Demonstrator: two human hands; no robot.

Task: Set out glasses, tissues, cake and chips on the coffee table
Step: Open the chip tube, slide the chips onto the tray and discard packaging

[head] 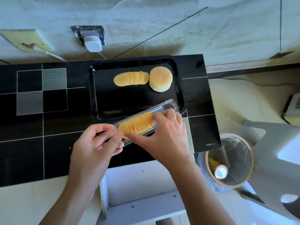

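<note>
Gripping the clear chip tray (168, 106) — left hand (95, 143) its near end, right hand (164, 135) covering chips (138, 124).

No wording can be read anywhere. The black table top (48, 151) bears a small row of pale marks near its corner, to the right of the right hand (164, 137), too small to make out. In the bin (228, 161), below and to the right of that hand, lies a yellow canister (216, 168) with dark print that is too blurred to read.
</note>
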